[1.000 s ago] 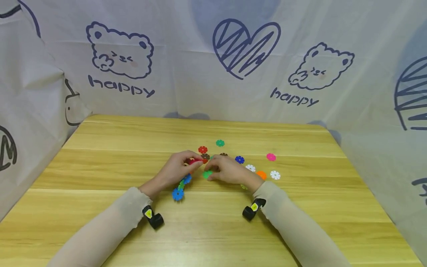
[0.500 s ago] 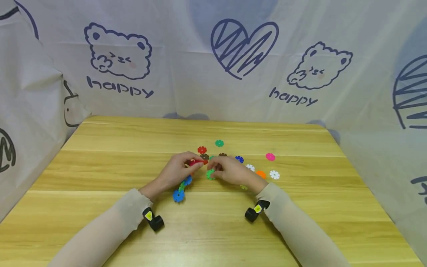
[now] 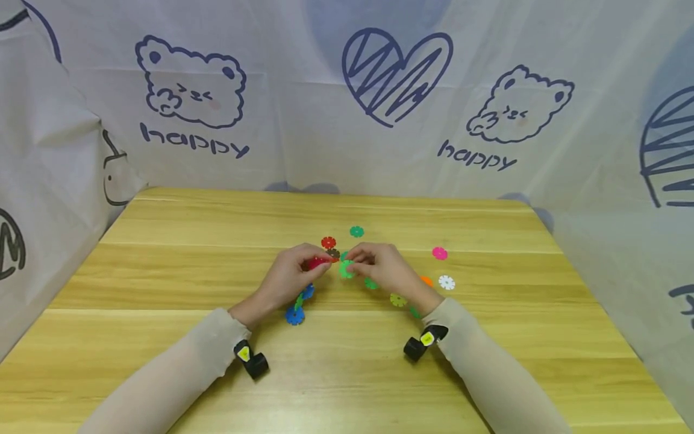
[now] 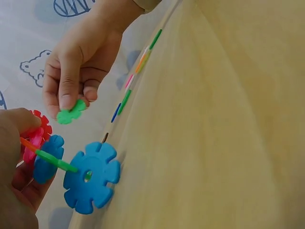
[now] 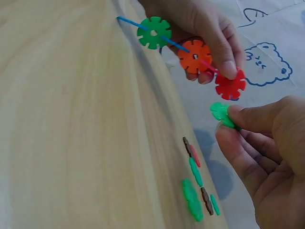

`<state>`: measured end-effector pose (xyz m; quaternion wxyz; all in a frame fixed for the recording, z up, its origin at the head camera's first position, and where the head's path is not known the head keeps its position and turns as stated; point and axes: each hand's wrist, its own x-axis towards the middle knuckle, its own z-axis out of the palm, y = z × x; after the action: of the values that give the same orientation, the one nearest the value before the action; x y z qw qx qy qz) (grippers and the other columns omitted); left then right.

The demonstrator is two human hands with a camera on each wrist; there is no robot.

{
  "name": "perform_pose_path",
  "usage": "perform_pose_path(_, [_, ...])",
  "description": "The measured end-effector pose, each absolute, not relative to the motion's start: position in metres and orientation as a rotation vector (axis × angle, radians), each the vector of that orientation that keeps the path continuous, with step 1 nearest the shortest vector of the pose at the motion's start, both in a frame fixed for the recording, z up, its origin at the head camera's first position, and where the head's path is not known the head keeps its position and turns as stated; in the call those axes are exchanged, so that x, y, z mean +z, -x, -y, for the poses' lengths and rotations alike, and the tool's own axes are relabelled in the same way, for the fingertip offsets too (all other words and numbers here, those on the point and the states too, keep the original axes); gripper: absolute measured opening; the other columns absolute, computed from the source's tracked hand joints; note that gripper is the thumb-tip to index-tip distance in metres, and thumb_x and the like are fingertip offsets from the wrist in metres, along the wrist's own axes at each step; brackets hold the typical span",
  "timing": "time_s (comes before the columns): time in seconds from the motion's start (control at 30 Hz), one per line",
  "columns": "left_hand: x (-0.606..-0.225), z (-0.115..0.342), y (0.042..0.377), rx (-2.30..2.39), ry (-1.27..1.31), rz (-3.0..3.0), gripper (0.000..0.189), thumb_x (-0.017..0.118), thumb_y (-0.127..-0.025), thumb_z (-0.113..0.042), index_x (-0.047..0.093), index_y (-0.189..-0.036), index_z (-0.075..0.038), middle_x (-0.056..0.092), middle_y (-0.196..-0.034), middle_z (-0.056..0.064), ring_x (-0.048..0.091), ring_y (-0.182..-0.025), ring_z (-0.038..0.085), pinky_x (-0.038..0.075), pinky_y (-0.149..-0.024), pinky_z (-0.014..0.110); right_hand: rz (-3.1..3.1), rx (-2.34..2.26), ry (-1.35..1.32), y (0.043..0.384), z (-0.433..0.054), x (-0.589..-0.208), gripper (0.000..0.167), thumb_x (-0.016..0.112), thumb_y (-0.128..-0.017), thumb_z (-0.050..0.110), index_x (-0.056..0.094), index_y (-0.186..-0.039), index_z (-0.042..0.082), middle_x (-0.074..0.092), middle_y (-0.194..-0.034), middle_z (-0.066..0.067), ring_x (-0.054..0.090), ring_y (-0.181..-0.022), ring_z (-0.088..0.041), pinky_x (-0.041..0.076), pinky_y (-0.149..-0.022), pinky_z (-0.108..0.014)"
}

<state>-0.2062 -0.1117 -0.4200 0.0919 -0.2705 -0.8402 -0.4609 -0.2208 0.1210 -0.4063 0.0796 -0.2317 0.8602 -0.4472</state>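
Observation:
My left hand (image 3: 290,274) pinches a chain of slotted flower-shaped plastic discs. From the free end the chain runs through a blue disc (image 4: 93,179), a green disc (image 5: 154,33), another blue disc (image 4: 48,160), an orange disc (image 5: 194,56) and a pink one to a red disc (image 5: 230,86) at my left thumb. My right hand (image 3: 382,271) pinches a light green disc (image 5: 221,113) between thumb and fingertips. In the right wrist view, this loose disc is just below the red one, with a small gap between them.
Loose discs lie on the wooden table (image 3: 347,374) beyond and around my right hand: red (image 3: 328,242), brown (image 3: 333,254), dark green (image 3: 356,231), pink (image 3: 440,253), white (image 3: 447,282), yellow (image 3: 398,299) and several more. A white printed cloth (image 3: 303,120) hangs behind the table.
My right hand has lifted the light green disc and moved slightly right and away from me, uncovering another green disc on the table. My left hand stays nearly in place with the chain.

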Motion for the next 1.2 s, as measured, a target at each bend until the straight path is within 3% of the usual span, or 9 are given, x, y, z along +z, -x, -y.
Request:
perform_pose_path(0.33, [-0.414, 0.11, 0.2, -1.233, 0.846, 2.4, 0.01, 0.074, -0.088, -0.01, 0.075, -0.098, -0.01, 0.068, -0.102, 0.001, 0.062, -0.085, 0.013, 0.056, -0.071, 0.032, -2.404, -1.691, 0.648, 0.217, -0.127, -0.396, 0.016, 0.066, -0.093, 0.006, 0.066, -0.107, -0.002, 0.07, -0.091, -0.01, 0.068, -0.084, -0.039, 0.057, -0.075, -0.045])
perform_pose_path(0.5, [-0.408, 0.11, 0.198, -1.065, 0.942, 2.29, 0.016, 0.078, -0.083, -0.005, 0.074, -0.098, -0.009, 0.068, -0.101, 0.002, 0.065, -0.088, 0.016, 0.056, -0.063, 0.031, -2.315, -1.839, 0.652, 0.212, -0.128, -0.388, 0.013, 0.065, -0.093, -0.001, 0.064, -0.105, -0.004, 0.069, -0.095, -0.015, 0.065, -0.088, -0.047, 0.054, -0.08, -0.054])
perform_pose_path(0.83, [-0.402, 0.109, 0.196, -0.886, 1.075, 2.148, 0.019, 0.082, -0.077, 0.0, 0.074, -0.093, -0.005, 0.068, -0.096, 0.005, 0.068, -0.084, 0.018, 0.056, -0.069, 0.025, -2.352, -1.809, 0.7, 0.208, -0.127, -0.382, 0.016, 0.063, -0.093, -0.002, 0.065, -0.109, -0.004, 0.065, -0.103, -0.026, 0.066, -0.09, -0.044, 0.054, -0.081, -0.051])
perform_pose_path(0.97, [-0.401, 0.109, 0.196, -0.87, 1.091, 2.133, 0.019, 0.082, -0.076, 0.0, 0.074, -0.093, -0.005, 0.068, -0.096, 0.005, 0.068, -0.082, 0.018, 0.056, -0.068, 0.024, -2.349, -1.816, 0.693, 0.207, -0.126, -0.382, 0.018, 0.062, -0.093, -0.006, 0.064, -0.111, -0.005, 0.067, -0.1, -0.022, 0.065, -0.091, -0.046, 0.056, -0.08, -0.045])
perform_pose_path(1.2, [-0.398, 0.107, 0.194, -0.82, 1.129, 2.108, 0.018, 0.082, -0.076, 0.0, 0.074, -0.092, -0.004, 0.068, -0.094, 0.005, 0.069, -0.081, 0.017, 0.056, -0.067, 0.023, -2.339, -1.837, 0.714, 0.206, -0.125, -0.382, 0.016, 0.064, -0.093, -0.002, 0.064, -0.108, -0.004, 0.066, -0.098, -0.022, 0.068, -0.088, -0.037, 0.054, -0.081, -0.052])
